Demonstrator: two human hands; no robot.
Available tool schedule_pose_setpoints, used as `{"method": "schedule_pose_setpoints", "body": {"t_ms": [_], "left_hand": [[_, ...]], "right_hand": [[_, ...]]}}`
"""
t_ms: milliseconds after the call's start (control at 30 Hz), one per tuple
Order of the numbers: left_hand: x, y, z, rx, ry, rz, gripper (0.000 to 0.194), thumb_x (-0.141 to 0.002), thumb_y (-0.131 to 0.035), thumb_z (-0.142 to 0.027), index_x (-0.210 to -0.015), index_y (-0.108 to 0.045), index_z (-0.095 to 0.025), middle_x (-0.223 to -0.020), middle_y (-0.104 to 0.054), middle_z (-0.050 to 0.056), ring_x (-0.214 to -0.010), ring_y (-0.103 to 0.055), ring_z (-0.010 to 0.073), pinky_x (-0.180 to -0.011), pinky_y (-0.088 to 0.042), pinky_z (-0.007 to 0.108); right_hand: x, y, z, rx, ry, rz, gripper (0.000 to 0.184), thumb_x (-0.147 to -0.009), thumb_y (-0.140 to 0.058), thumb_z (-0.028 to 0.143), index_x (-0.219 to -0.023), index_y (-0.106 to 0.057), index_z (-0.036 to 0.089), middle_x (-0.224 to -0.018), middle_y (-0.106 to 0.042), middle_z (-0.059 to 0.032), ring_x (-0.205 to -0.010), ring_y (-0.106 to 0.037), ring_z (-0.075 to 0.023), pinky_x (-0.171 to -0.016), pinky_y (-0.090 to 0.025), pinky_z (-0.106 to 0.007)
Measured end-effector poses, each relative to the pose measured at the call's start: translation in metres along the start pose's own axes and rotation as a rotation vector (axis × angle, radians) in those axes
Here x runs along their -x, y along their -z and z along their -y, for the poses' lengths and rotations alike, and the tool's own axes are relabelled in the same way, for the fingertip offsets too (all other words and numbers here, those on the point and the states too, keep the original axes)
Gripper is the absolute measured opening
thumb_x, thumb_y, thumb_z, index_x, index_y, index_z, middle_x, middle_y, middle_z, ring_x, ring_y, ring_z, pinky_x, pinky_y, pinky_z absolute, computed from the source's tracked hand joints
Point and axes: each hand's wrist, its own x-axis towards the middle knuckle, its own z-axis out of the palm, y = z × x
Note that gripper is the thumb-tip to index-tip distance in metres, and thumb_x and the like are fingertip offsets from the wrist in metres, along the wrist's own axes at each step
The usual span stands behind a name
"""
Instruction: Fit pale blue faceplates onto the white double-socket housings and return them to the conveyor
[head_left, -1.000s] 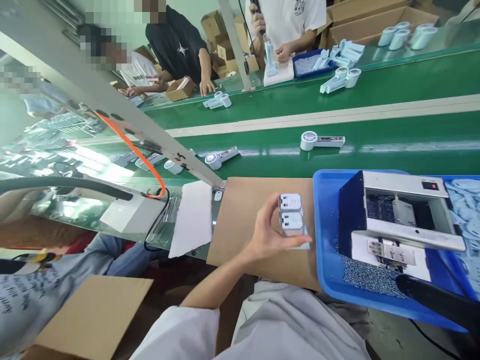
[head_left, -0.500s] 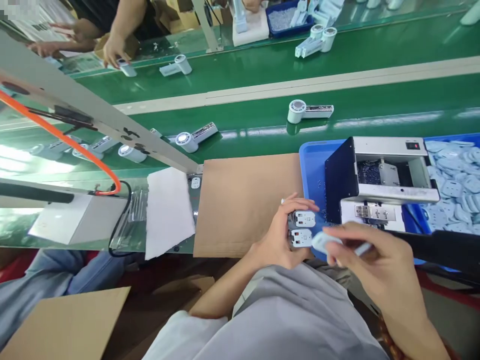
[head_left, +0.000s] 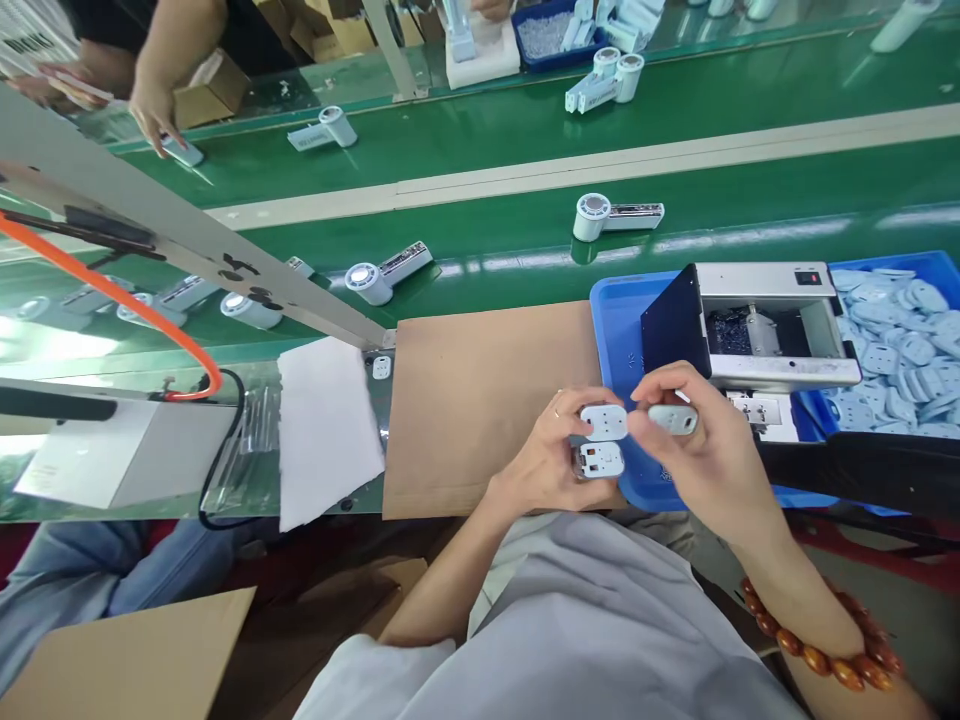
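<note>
My left hand (head_left: 551,450) is closed around two pale blue fan handles, held end-on one above the other. The upper fan handle (head_left: 606,422) shows a flat oval end plate with small holes. On the lower fan handle (head_left: 602,460), the end face has dark rectangular cut-outs. Close by on the right, my right hand (head_left: 712,450) pinches a small pale blue oval cover (head_left: 673,419) between thumb and fingers. Its fingertips are beside the upper handle's end; whether they touch it I cannot tell. The rest of both handles is hidden by my left hand.
A screw-feeder machine (head_left: 772,370) stands on a blue tray (head_left: 619,290). Oval covers fill a blue bin (head_left: 930,262) at right. Cardboard (head_left: 480,400) lies left of my hands. Handheld fans (head_left: 592,217) rest on the green belt (head_left: 487,240). Across it, a person's hand (head_left: 154,115) holds a fan.
My right hand has moved up and is now beside the handles. The upper handle's end now shows a plate where cut-outs showed before. The co-worker's hand has shifted left with a fan.
</note>
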Motion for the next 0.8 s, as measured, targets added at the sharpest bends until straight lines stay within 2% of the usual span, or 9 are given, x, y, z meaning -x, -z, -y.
{"method": "schedule_pose_setpoints", "body": {"t_ms": [100, 167, 267, 333, 400, 533, 633, 700, 800], "left_hand": [[0.0, -0.005, 0.006, 0.003, -0.023, -0.036, 0.079, -0.09, -0.087, -0.02, -0.144, -0.034, -0.042, -0.15, -0.064, 0.009, -0.123, -0.075, 0.0264, -0.099, -0.068, 0.05], [0.0, -0.009, 0.009, -0.01, -0.036, -0.053, 0.077, -0.087, -0.085, -0.021, -0.141, -0.034, -0.042, -0.148, -0.063, 0.008, -0.118, -0.074, 0.0258, -0.097, -0.068, 0.049], [-0.001, -0.013, 0.009, -0.038, 0.021, -0.025, 0.074, -0.087, -0.084, -0.021, -0.138, -0.034, -0.04, -0.147, -0.064, 0.008, -0.116, -0.074, 0.0263, -0.099, -0.066, 0.052], [-0.003, -0.013, 0.006, -0.063, 0.054, -0.012, 0.074, -0.086, -0.082, -0.02, -0.137, -0.033, -0.039, -0.147, -0.065, 0.009, -0.116, -0.074, 0.0271, -0.098, -0.066, 0.052], [-0.005, -0.013, 0.004, -0.063, 0.047, -0.016, 0.074, -0.085, -0.08, -0.019, -0.139, -0.033, -0.039, -0.146, -0.065, 0.01, -0.116, -0.074, 0.0276, -0.096, -0.065, 0.051], [-0.008, -0.012, 0.003, -0.051, -0.012, -0.025, 0.075, -0.086, -0.08, -0.02, -0.141, -0.034, -0.039, -0.144, -0.065, 0.01, -0.113, -0.074, 0.0267, -0.093, -0.065, 0.048], [-0.008, -0.011, 0.003, -0.054, 0.015, 0.001, 0.072, -0.092, -0.086, -0.027, -0.141, -0.034, -0.041, -0.147, -0.065, 0.01, -0.116, -0.075, 0.0269, -0.095, -0.067, 0.049], [-0.006, -0.013, 0.003, -0.025, 0.024, 0.005, 0.072, -0.096, -0.088, -0.033, -0.143, -0.034, -0.042, -0.148, -0.063, 0.01, -0.119, -0.076, 0.0277, -0.097, -0.067, 0.049], [0.0, -0.018, 0.008, 0.034, 0.009, -0.019, 0.077, -0.096, -0.094, -0.045, -0.145, -0.034, -0.044, -0.151, -0.063, 0.01, -0.121, -0.077, 0.0283, -0.1, -0.066, 0.05]], "right_hand": [[0.011, 0.004, -0.001, -0.174, -0.047, 0.006, 0.012, -0.114, -0.069, 0.03, -0.121, -0.067, 0.021, -0.108, -0.064, -0.0048, -0.095, -0.07, -0.0163, -0.08, -0.062, -0.024], [0.017, 0.006, 0.004, -0.194, -0.039, 0.013, 0.017, -0.114, -0.074, 0.025, -0.126, -0.063, 0.022, -0.111, -0.069, -0.0042, -0.095, -0.074, -0.015, -0.082, -0.065, -0.023], [0.023, 0.01, 0.015, -0.109, 0.049, -0.041, 0.024, -0.116, -0.082, 0.022, -0.127, -0.061, 0.022, -0.112, -0.075, -0.0051, -0.101, -0.078, -0.0151, -0.089, -0.068, -0.021], [0.026, 0.013, 0.019, 0.0, 0.121, -0.076, 0.017, -0.118, -0.079, 0.02, -0.127, -0.066, 0.023, -0.11, -0.076, -0.0038, -0.099, -0.078, -0.0131, -0.087, -0.067, -0.018], [0.029, 0.016, 0.019, 0.14, 0.17, -0.045, 0.011, -0.121, -0.075, 0.018, -0.13, -0.075, 0.025, -0.111, -0.076, -0.0019, -0.09, -0.075, -0.0088, -0.08, -0.063, -0.012], [0.031, 0.018, 0.016, 0.202, 0.185, 0.021, 0.024, -0.122, -0.078, 0.02, -0.144, -0.077, 0.029, -0.117, -0.076, -0.0006, -0.091, -0.076, -0.0076, -0.076, -0.062, -0.009], [0.027, 0.015, 0.018, 0.21, 0.177, 0.065, 0.009, -0.121, -0.078, 0.018, -0.126, -0.08, 0.025, -0.111, -0.075, -0.0011, -0.091, -0.076, -0.0078, -0.079, -0.064, -0.008], [0.023, 0.01, 0.02, 0.203, 0.16, 0.116, 0.01, -0.12, -0.077, 0.02, -0.115, -0.084, 0.024, -0.109, -0.071, -0.003, -0.087, -0.074, -0.008, -0.071, -0.062, -0.009], [0.02, 0.002, 0.02, 0.097, 0.058, 0.086, 0.015, -0.109, -0.092, 0.029, -0.101, -0.083, 0.021, -0.107, -0.062, -0.0046, -0.073, -0.067, -0.0078, -0.056, -0.056, -0.013]]}}
